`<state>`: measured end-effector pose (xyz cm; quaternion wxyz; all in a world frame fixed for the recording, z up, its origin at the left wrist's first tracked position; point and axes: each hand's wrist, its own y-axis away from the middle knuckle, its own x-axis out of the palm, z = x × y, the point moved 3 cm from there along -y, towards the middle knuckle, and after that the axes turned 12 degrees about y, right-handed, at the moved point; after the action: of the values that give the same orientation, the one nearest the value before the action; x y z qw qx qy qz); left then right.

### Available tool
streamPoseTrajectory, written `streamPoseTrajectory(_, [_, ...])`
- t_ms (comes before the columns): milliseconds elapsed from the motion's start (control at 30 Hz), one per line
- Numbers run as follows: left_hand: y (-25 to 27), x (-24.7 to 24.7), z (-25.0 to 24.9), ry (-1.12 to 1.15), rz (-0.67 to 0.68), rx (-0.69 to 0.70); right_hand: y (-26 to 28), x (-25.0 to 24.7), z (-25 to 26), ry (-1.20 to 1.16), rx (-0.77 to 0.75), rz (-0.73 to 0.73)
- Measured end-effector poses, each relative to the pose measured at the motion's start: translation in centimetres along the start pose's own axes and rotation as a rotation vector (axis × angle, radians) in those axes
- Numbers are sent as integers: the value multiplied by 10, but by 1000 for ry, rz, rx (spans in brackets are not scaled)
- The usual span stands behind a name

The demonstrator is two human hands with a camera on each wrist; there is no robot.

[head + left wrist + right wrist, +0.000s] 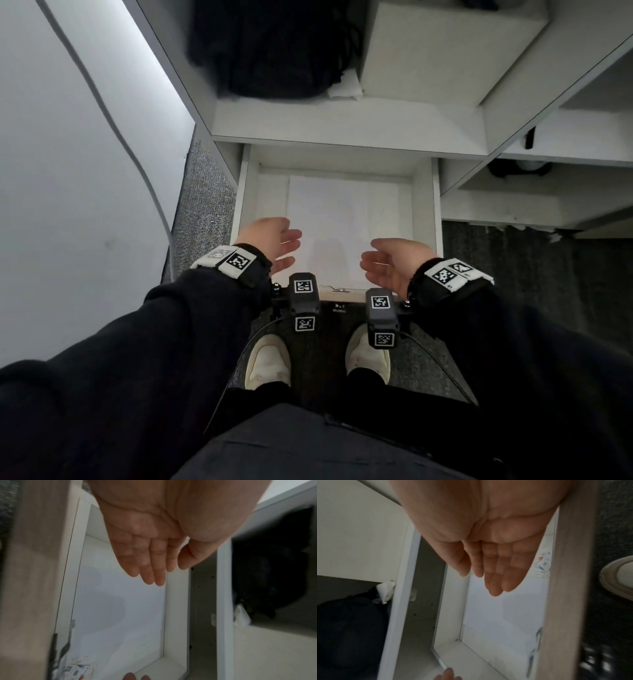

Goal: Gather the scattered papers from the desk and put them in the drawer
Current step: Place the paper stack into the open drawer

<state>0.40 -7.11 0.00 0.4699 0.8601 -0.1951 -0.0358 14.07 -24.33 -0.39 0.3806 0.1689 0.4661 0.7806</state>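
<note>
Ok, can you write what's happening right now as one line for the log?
drawer: open | papers: lying flat inside | left hand: open, empty, above drawer | right hand: open, empty, above drawer

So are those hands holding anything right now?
No. The left hand and right hand are both open and empty above the drawer; the papers lie flat inside.

Below me, at the centre of the frame, the white drawer (424,205) is standing pulled open, and white papers (342,212) are lying flat on its bottom. At the top of the frame the desk (342,126) is carrying a dark bag (274,48) and a crumpled white tissue (346,87).
</note>
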Motion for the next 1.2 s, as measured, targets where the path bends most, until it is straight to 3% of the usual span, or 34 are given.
streamPoseTrajectory(133, [40, 7, 5, -353, 91, 144, 35, -8, -5, 272, -89, 14])
streamPoseTrajectory(233, [61, 7, 21, -794, 193, 277, 50, -15, -19, 643, -210, -11])
streamPoseTrajectory(333, [66, -4, 41, -1105, 266, 220, 57, -24, -37, 1037, -317, -69])
streamPoseTrajectory(500, [66, -17, 48, -1470, 218, 316, 62, -26, -48, 1274, -391, -141])
streamPoseTrajectory(733, [41, -13, 39, -1457, 164, 418, 43, -22, -21, 1390, -445, -233])
streamPoseTrajectory(1200, [-40, 38, -49, -1278, 26, 585, -34, -25, 86, 1370, -573, -378])
